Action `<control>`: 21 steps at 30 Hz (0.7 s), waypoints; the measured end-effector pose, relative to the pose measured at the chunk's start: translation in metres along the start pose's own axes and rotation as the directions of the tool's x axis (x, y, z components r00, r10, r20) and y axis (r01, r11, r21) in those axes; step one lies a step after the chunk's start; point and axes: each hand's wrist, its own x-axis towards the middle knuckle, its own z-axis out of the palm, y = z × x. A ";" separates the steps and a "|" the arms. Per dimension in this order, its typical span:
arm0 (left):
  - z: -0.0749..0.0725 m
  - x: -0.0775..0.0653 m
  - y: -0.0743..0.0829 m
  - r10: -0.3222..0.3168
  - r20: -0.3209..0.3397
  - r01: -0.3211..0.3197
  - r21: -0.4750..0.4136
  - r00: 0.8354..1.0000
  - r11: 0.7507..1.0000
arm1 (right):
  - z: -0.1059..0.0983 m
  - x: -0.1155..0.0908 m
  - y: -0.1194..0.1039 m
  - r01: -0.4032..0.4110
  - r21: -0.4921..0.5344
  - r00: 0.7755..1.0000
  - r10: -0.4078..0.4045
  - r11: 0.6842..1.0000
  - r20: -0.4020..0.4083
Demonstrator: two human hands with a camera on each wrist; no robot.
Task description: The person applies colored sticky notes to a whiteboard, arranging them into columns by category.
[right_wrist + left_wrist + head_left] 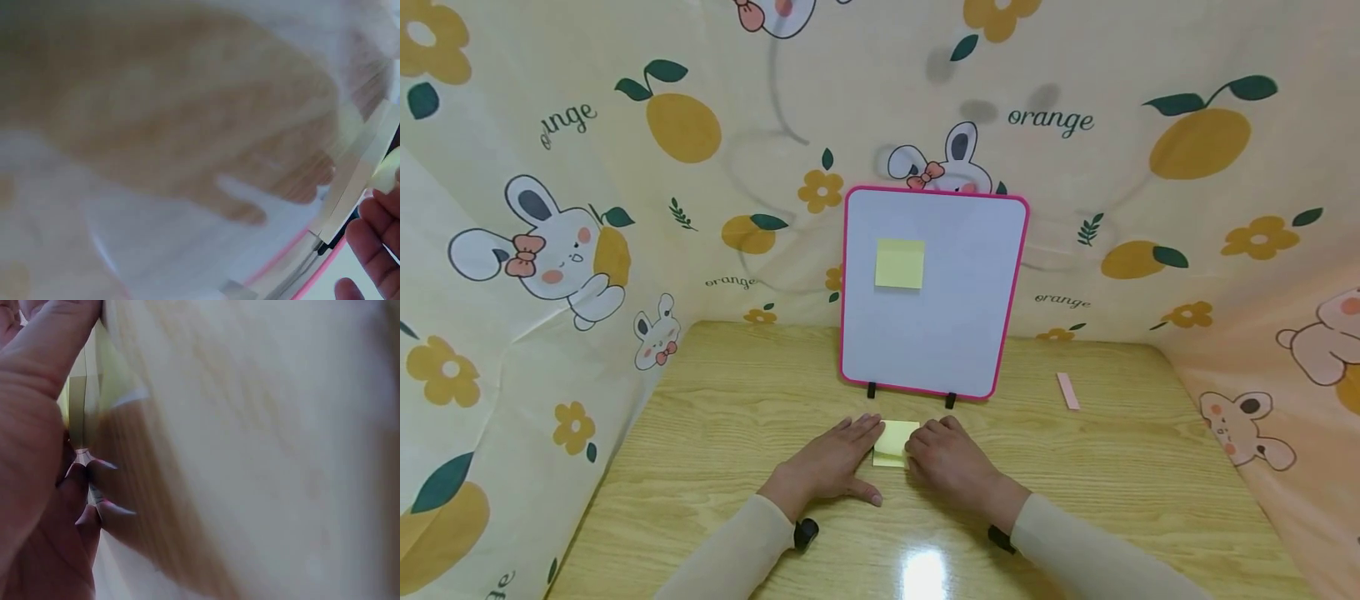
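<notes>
We look down on a pale, wood-grained worktop [715,400], its grain running mostly from side to side. Near its front edge, a bright patch of glare [923,575] shines between the two sleeves [737,550]. Cream cloth [895,100] closes in the back and both sides, printed with rabbits, oranges, flowers, leaves and the word "orange". On the left we see a crease in it; on the right it takes a warmer, peach tint. Soft grey shadows [981,111] fall high on the back.

At the back of the worktop, a white board [932,333] with a pink rim stands on two small black feet [871,389]. A yellow-green note [900,267] sticks to its upper left part. To the right of the board, well apart from it, a pink strip [1067,391] lies flat.

In front of the board, we find a pale yellow pad [897,436] on the worktop, between the hands. The left hand [832,462] lies with its fingers straight and close together, their tips at the pad's left edge, the thumb spread away. The right hand [955,467] has its fingers curled, pinching the pad at its right edge. Both wrist views are largely blurred.
</notes>
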 end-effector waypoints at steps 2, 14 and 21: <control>0.000 0.000 -0.001 0.000 0.001 0.000 -0.007 1.000 1.000 | 0.001 0.003 0.000 0.033 -0.057 0.999 -0.033 0.998 -0.001; -0.002 0.000 0.001 -0.003 0.001 0.003 -0.029 1.000 1.000 | 0.003 0.002 0.002 0.044 -0.148 0.999 -0.042 0.988 0.014; -0.003 -0.001 0.001 -0.006 0.004 0.006 -0.036 1.000 0.999 | 0.006 0.000 0.004 0.019 -0.083 1.000 -0.019 0.996 -0.005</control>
